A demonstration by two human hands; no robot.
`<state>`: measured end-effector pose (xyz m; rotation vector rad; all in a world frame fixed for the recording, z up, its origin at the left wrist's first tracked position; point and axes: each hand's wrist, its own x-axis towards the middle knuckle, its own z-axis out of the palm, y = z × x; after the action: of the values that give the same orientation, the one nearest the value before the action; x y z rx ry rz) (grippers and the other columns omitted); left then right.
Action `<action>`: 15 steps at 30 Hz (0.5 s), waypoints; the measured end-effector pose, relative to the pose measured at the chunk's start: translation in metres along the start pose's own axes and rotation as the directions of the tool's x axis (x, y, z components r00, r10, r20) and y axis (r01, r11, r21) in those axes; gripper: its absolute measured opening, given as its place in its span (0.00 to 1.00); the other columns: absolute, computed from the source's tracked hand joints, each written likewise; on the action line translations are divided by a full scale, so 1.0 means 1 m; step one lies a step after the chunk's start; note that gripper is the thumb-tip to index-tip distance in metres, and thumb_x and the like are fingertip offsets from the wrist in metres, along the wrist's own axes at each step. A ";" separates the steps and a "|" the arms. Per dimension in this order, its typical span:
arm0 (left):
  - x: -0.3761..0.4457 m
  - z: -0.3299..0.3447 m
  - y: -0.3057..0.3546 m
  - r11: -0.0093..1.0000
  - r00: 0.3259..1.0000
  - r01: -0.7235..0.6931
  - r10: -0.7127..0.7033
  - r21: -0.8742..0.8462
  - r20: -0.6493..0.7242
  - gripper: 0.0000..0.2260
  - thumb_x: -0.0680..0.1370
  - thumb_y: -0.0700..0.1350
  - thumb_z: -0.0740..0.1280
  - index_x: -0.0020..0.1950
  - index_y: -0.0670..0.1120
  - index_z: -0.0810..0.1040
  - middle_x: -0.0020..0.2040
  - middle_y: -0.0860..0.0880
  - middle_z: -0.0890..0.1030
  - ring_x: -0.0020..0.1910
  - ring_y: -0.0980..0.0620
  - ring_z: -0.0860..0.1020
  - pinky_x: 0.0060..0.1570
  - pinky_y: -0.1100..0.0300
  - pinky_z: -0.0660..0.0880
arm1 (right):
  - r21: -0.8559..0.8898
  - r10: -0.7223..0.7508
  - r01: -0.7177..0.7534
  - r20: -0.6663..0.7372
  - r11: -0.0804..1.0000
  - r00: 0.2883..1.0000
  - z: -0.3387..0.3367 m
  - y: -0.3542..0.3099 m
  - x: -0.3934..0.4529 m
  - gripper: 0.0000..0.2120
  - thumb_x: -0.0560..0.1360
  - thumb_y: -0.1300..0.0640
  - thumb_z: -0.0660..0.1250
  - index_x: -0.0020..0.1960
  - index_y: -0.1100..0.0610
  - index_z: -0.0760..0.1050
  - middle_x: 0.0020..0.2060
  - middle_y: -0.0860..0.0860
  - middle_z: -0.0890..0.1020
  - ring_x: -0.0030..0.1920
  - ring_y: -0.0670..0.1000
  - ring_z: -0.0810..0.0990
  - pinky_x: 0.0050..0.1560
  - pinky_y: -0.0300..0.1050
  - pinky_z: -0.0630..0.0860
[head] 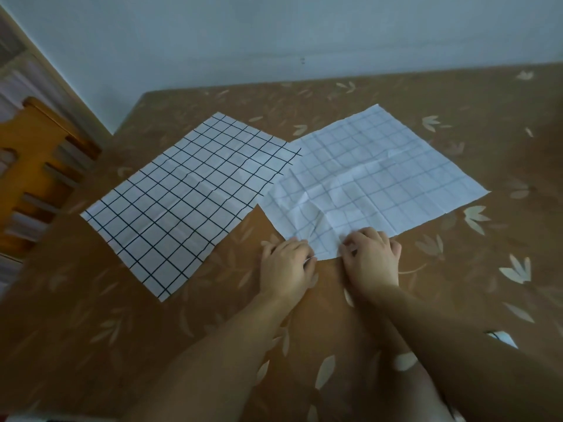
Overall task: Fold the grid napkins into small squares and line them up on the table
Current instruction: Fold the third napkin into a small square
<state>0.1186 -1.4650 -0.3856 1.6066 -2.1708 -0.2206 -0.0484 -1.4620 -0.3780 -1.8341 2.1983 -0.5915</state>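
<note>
A single head-worn camera looks forward and down from above the near edge of the table (380, 95), close enough that both forearms run in from the bottom of the frame. It faces the far wall (274, 32), which fills the top. The wide lens bends straight lines, so the table's far edge curves and its right end dims, perhaps from vignetting. A wooden chair (36, 166) sits at the left margin. No second view overlaps it.

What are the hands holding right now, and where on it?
Both the left hand and right hand pinch the faint-grid napkin at its near corner.
</note>
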 end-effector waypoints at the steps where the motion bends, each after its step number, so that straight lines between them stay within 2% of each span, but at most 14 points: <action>1: -0.001 -0.004 0.005 1.000 1.000 -0.023 0.023 -0.009 0.007 0.05 0.78 0.49 0.66 0.44 0.50 0.80 0.46 0.55 0.82 0.51 0.54 0.79 0.56 0.58 0.62 | -0.003 0.006 -0.006 0.007 1.000 1.000 -0.005 0.000 -0.001 0.08 0.78 0.50 0.62 0.46 0.50 0.79 0.49 0.46 0.78 0.53 0.50 0.73 0.58 0.48 0.59; 3: -0.004 -0.012 0.013 0.996 0.996 -0.082 0.084 -0.046 0.041 0.06 0.78 0.51 0.65 0.46 0.52 0.79 0.45 0.57 0.80 0.49 0.56 0.77 0.57 0.58 0.65 | 0.016 0.018 -0.018 0.027 1.000 0.999 -0.020 0.003 -0.005 0.07 0.77 0.52 0.61 0.47 0.51 0.77 0.47 0.46 0.77 0.51 0.50 0.74 0.57 0.48 0.60; 5: -0.010 -0.020 0.025 0.983 0.984 -0.153 0.161 -0.104 0.080 0.09 0.75 0.56 0.66 0.50 0.53 0.78 0.50 0.58 0.78 0.53 0.57 0.74 0.60 0.56 0.66 | 0.065 -0.008 0.004 0.059 0.998 0.998 -0.040 0.010 -0.010 0.05 0.78 0.52 0.60 0.48 0.50 0.74 0.46 0.47 0.78 0.46 0.50 0.76 0.56 0.48 0.66; 6: -0.014 -0.023 0.028 0.978 0.976 -0.171 0.184 -0.118 0.113 0.15 0.73 0.60 0.67 0.55 0.54 0.76 0.55 0.58 0.77 0.58 0.57 0.72 0.63 0.56 0.65 | 0.104 -0.027 0.017 0.095 0.994 0.995 -0.051 0.015 -0.012 0.04 0.79 0.52 0.60 0.48 0.49 0.72 0.47 0.48 0.78 0.44 0.49 0.77 0.53 0.48 0.72; 8: -0.016 -0.032 0.036 0.974 0.957 -0.210 0.221 -0.080 0.187 0.30 0.69 0.65 0.68 0.67 0.56 0.69 0.68 0.56 0.70 0.70 0.55 0.64 0.71 0.54 0.57 | 0.157 -0.072 0.044 0.177 0.987 0.982 -0.078 0.025 -0.015 0.03 0.80 0.51 0.59 0.49 0.48 0.70 0.48 0.48 0.79 0.41 0.48 0.79 0.43 0.45 0.76; 9: -0.016 -0.035 0.038 0.974 0.945 -0.224 0.227 -0.040 0.234 0.35 0.69 0.66 0.67 0.73 0.57 0.62 0.74 0.54 0.63 0.75 0.54 0.57 0.73 0.53 0.51 | 0.184 -0.090 0.050 0.212 0.982 0.973 -0.090 0.031 -0.017 0.03 0.81 0.51 0.58 0.49 0.48 0.70 0.47 0.48 0.79 0.40 0.48 0.79 0.40 0.44 0.76; 11: -0.013 -0.044 0.045 0.972 0.926 -0.231 0.204 0.048 0.319 0.42 0.71 0.66 0.66 0.77 0.59 0.48 0.79 0.55 0.49 0.78 0.53 0.44 0.74 0.50 0.41 | 0.259 -0.094 0.029 0.241 0.965 0.966 -0.124 0.041 -0.024 0.05 0.81 0.51 0.57 0.48 0.48 0.69 0.46 0.48 0.81 0.38 0.49 0.80 0.37 0.45 0.76; 13: -0.011 -0.051 0.054 0.971 0.929 -0.203 0.152 0.123 0.338 0.44 0.73 0.63 0.67 0.78 0.60 0.40 0.79 0.56 0.43 0.77 0.54 0.39 0.74 0.49 0.38 | 0.305 -0.066 -0.016 0.256 0.952 0.964 -0.156 0.055 -0.034 0.08 0.81 0.50 0.56 0.45 0.48 0.70 0.44 0.46 0.81 0.44 0.50 0.81 0.46 0.50 0.76; 15: -0.010 -0.053 0.065 0.978 0.945 -0.161 0.115 0.131 0.307 0.41 0.75 0.57 0.68 0.78 0.59 0.43 0.79 0.56 0.47 0.78 0.53 0.43 0.74 0.50 0.41 | 0.332 -0.021 -0.076 0.279 0.940 0.960 -0.185 0.064 -0.045 0.10 0.77 0.45 0.56 0.42 0.47 0.72 0.41 0.44 0.80 0.47 0.50 0.79 0.54 0.56 0.72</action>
<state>0.0870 -1.4284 -0.3158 1.5768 -2.5775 -0.2727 -0.1731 -1.3781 -0.2442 -1.5937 1.8058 -0.6189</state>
